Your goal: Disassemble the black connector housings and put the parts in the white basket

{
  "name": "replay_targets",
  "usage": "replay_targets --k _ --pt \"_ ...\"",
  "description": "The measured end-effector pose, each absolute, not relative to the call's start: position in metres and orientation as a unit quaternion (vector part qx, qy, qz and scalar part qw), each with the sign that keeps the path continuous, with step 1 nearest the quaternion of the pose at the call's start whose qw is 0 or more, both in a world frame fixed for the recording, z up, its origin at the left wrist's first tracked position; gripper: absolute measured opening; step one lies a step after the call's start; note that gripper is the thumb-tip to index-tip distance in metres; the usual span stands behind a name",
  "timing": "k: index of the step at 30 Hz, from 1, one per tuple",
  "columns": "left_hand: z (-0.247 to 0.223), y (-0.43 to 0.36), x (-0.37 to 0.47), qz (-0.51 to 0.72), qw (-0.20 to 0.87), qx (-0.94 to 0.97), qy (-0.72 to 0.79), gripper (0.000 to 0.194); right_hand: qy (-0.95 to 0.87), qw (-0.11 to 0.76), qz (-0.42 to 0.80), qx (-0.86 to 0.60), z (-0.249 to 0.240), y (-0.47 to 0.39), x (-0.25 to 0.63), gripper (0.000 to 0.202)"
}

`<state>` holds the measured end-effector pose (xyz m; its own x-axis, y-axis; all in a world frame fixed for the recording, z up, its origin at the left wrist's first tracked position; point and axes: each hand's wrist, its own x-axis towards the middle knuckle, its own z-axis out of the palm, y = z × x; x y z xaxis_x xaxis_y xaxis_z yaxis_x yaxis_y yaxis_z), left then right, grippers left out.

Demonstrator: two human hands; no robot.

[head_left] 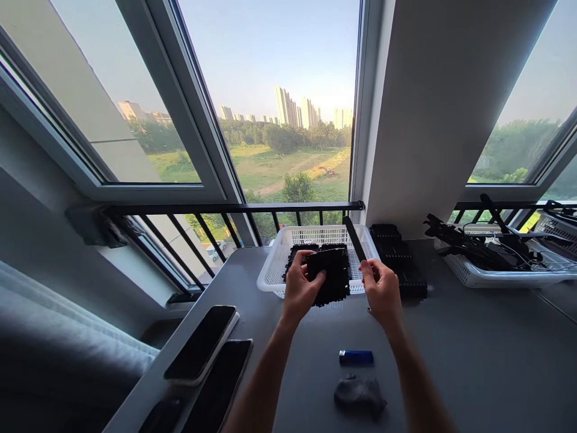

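My left hand (305,284) grips a flat black piece (332,278) with jagged edges, the thumb lying across its face. It is held above the front of a white plastic basket (271,264), where more black pieces (295,251) lie partly hidden behind it. To the right, my right hand (379,287) pinches the lower end of a narrow black strip (354,239), which tilts up and to the left over the basket. The strip and the flat piece are apart.
Black blocks (399,264) are stacked right of the basket. Another white basket (491,276) holds black parts and cables. Two phones (202,341) (220,385) lie front left. A blue object (356,358) and a dark lump (359,394) lie between my forearms. A railing (234,208) runs behind.
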<state>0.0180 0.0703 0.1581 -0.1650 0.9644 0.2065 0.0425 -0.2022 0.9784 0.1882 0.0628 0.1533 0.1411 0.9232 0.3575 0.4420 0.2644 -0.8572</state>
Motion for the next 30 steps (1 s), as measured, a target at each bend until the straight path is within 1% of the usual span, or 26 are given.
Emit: replay_targets --k 2,4,9,12,14,18,20,23,27,30 --pt "0.160 0.067 0.022 0.574 0.408 0.528 0.474 0.046 -0.587 0.530 0.261 -0.553 0.156 0.062 0.186 0.041" --pt "0.160 0.064 0.025 0.559 0.406 0.559 0.458 0.044 -0.575 0.539 0.266 -0.556 0.157 0.062 0.185 0.044" --pt "0.154 0.062 0.033 0.507 0.308 0.669 0.447 0.030 -0.567 0.541 0.248 -0.569 0.155 0.064 0.184 0.047" --pt "0.153 0.061 0.034 0.487 0.263 0.699 0.453 0.021 -0.577 0.535 0.233 -0.571 0.153 0.065 0.183 0.043" --pt "0.154 0.061 0.034 0.483 0.253 0.704 0.455 0.020 -0.585 0.532 0.224 -0.569 0.152 0.065 0.182 0.039" --pt "0.156 0.060 0.033 0.487 0.272 0.702 0.443 0.034 -0.587 0.533 0.222 -0.567 0.151 0.065 0.181 0.037" --pt "0.157 0.060 0.033 0.491 0.283 0.697 0.439 0.038 -0.583 0.536 0.222 -0.568 0.151 0.065 0.182 0.037" --pt "0.158 0.059 0.035 0.500 0.310 0.679 0.440 0.041 -0.576 0.542 0.238 -0.564 0.153 0.064 0.185 0.036" --pt "0.158 0.059 0.034 0.523 0.383 0.616 0.448 0.041 -0.572 0.551 0.284 -0.536 0.156 0.065 0.191 0.040" --pt "0.157 0.063 0.030 0.565 0.396 0.570 0.447 0.041 -0.578 0.545 0.321 -0.516 0.154 0.068 0.198 0.043"
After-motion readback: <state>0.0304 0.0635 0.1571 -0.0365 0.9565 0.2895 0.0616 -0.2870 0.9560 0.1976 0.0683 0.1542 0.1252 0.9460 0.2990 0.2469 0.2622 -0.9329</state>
